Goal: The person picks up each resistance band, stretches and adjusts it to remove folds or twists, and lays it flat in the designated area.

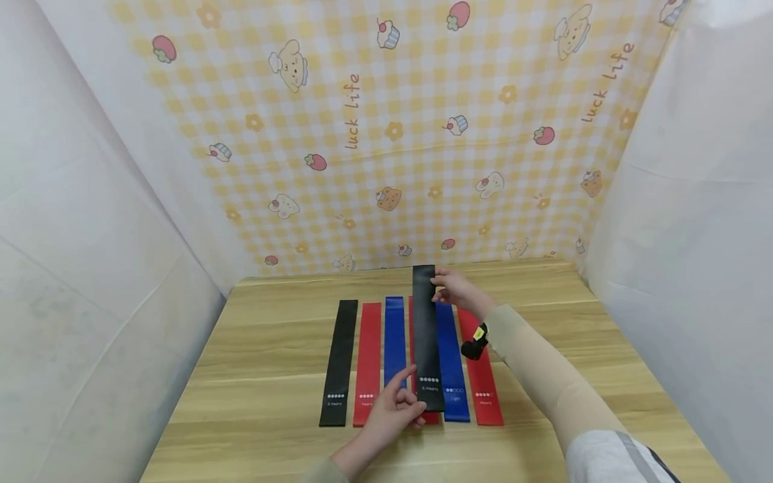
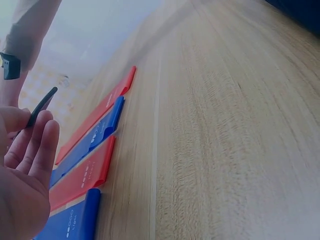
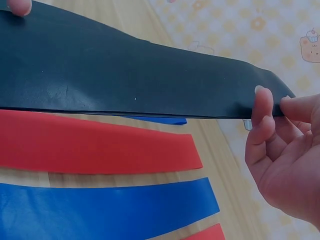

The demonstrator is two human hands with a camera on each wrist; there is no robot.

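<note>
A black resistance band [image 1: 427,335] marked X-Heavy is raised over a row of bands, its long side running away from me. At its near end my left hand [image 1: 391,410] pinches it between thumb and fingers, as the left wrist view also shows at the band's edge [image 2: 42,107]. Up at the far end, the thumb and fingers of my right hand [image 1: 457,292] grip its right edge. In the right wrist view, the lifted band [image 3: 135,80] stretches flat toward the right hand [image 3: 292,150]. It covers most of a red band lying below.
On the wooden table [image 1: 260,362] lie, left to right, a black band [image 1: 339,362], a red band [image 1: 367,362], a blue band [image 1: 395,335], the mostly covered red one, another blue band [image 1: 449,355] and a red band [image 1: 485,382]. A patterned cloth [image 1: 392,161] hangs behind.
</note>
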